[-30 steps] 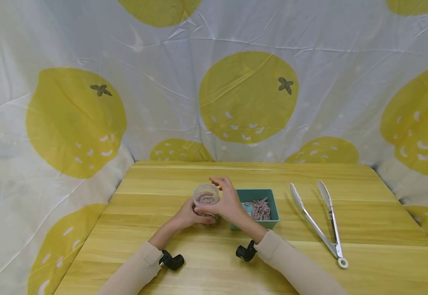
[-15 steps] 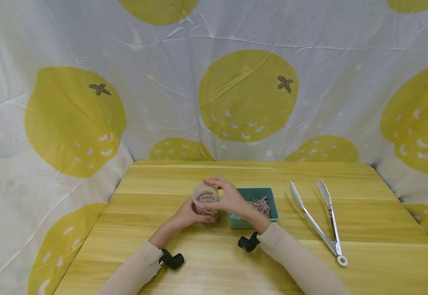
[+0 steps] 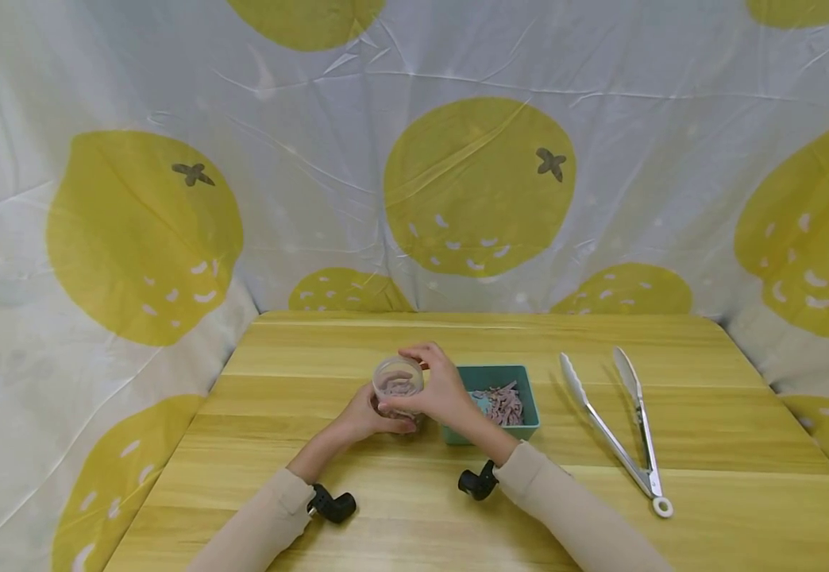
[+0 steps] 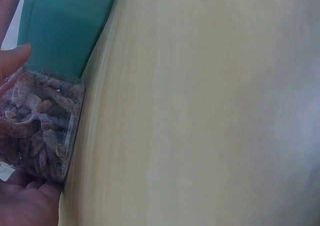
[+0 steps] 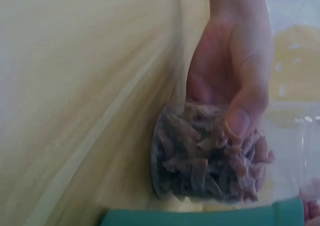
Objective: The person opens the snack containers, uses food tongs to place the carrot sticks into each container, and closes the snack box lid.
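Observation:
A clear plastic jar [image 3: 395, 387] stands upright near the table's middle, packed with brownish-pink strips that look like dried meat. My left hand [image 3: 357, 417] grips its lower body from the left, thumb across the near side. From the right, my right hand [image 3: 446, 393] curls round the rim, with the thumb in front and the fingers behind. In the right wrist view, the strips [image 5: 192, 161] fill the lower part of the jar and the left thumb [image 5: 237, 123] presses its side. The left wrist view shows the filled jar [image 4: 42, 121] with the left hand [image 4: 30, 203] beneath it in the picture.
Close to the jar's right, partly behind the right wrist, is a teal rectangular box [image 3: 533, 409] holding similar strips and something pale blue. Long metal tongs [image 3: 618, 445] lie spread on the wooden table [image 3: 300, 342] farther right. A lemon-print curtain [image 3: 314, 183] hangs behind.
The right hand's raised fingers come down onto the rim, and its wrist swings right and then back left. The left hand and the jar stay in place.

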Available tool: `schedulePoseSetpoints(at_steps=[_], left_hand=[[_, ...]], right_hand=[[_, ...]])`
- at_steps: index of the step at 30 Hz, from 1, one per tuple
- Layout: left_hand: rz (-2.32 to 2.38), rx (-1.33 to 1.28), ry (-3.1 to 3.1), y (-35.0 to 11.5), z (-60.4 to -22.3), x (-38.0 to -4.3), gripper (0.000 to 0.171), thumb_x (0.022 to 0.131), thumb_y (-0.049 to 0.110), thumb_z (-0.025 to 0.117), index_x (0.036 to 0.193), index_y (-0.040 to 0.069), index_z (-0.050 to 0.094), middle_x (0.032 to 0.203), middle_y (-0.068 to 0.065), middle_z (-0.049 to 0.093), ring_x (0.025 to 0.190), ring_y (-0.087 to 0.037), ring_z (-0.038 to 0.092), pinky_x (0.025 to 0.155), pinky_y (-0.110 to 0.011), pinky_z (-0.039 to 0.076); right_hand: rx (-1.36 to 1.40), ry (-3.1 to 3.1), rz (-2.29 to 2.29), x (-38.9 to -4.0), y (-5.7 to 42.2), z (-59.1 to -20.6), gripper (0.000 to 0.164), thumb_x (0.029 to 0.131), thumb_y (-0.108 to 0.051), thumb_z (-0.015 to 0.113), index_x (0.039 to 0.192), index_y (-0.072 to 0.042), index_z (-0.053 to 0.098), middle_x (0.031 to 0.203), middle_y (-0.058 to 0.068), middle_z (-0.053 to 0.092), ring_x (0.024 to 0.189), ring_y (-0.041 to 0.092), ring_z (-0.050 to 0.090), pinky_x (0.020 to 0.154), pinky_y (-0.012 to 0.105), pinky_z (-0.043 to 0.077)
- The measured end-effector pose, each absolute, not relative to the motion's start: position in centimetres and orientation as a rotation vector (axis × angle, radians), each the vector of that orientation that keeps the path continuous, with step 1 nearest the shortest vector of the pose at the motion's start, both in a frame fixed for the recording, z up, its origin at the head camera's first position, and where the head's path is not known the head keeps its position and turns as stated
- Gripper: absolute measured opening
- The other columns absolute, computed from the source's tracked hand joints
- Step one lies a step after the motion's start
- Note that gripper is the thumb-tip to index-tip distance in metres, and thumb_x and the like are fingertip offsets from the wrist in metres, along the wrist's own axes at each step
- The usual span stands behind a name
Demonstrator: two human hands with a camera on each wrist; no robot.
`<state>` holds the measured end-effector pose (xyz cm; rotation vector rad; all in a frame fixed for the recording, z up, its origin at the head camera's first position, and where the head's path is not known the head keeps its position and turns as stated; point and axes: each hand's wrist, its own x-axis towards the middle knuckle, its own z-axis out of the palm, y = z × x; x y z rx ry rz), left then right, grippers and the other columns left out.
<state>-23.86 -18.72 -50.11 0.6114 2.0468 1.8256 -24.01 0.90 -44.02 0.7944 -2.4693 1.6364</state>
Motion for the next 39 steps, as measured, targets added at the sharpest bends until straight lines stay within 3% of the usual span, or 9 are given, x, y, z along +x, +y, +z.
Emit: schedulePoseSetpoints(at_steps=[8, 19, 29, 35, 39], left_hand=[[1.824, 0.545, 2.069, -18.7, -49.7, -23.7, 0.073, 0.080, 0.001, 0.083, 0.143, 0.008, 0.046, 0.127, -0.013, 0.059, 0.107, -0.027, 0.065, 0.088, -0.038, 0.055], [1.829, 0.515, 2.083, -18.7, -49.8, -23.7, 0.075, 0.080, 0.002, 0.083, 0.144, 0.009, 0.044, 0.132, -0.012, 0.056, 0.115, -0.025, 0.060, 0.092, -0.033, 0.052], [1.850, 0.544, 2.020, -18.8, -49.9, -23.6, 0.073, 0.082, 0.001, 0.081, 0.145, 0.008, 0.043, 0.128, -0.012, 0.058, 0.106, -0.027, 0.065, 0.088, -0.037, 0.055], [1.838, 0.579, 2.038, -18.8, -49.9, -23.6, 0.071, 0.084, 0.001, 0.080, 0.144, 0.007, 0.044, 0.126, -0.012, 0.060, 0.103, -0.028, 0.067, 0.087, -0.039, 0.055], [1.829, 0.561, 2.049, -18.8, -50.0, -23.7, 0.073, 0.083, 0.001, 0.081, 0.145, 0.008, 0.044, 0.126, -0.012, 0.060, 0.104, -0.028, 0.066, 0.087, -0.039, 0.055]], right_hand=[[1.021, -2.447, 1.688, -25.4, 2.2, -43.8, 0.084, 0.069, -0.020, 0.094, 0.142, -0.009, 0.054, 0.133, 0.005, 0.057, 0.121, 0.023, 0.053, 0.098, 0.045, 0.047], [1.220, -2.539, 1.700, -26.4, 3.0, -43.7, 0.080, 0.079, -0.017, 0.086, 0.148, -0.011, 0.048, 0.147, 0.005, 0.047, 0.129, 0.022, 0.045, 0.100, 0.046, 0.042], [1.047, -2.483, 1.647, -25.2, 1.8, -43.9, 0.077, 0.072, -0.020, 0.092, 0.139, -0.005, 0.057, 0.129, 0.006, 0.053, 0.117, 0.026, 0.052, 0.096, 0.045, 0.044], [0.894, -2.514, 1.592, -24.3, 1.1, -43.6, 0.079, 0.068, -0.027, 0.094, 0.136, -0.006, 0.059, 0.128, 0.008, 0.051, 0.111, 0.029, 0.053, 0.087, 0.042, 0.048], [0.917, -2.520, 1.560, -24.5, 1.3, -43.8, 0.086, 0.067, -0.030, 0.095, 0.139, -0.006, 0.056, 0.130, 0.010, 0.050, 0.113, 0.028, 0.054, 0.090, 0.042, 0.048]])
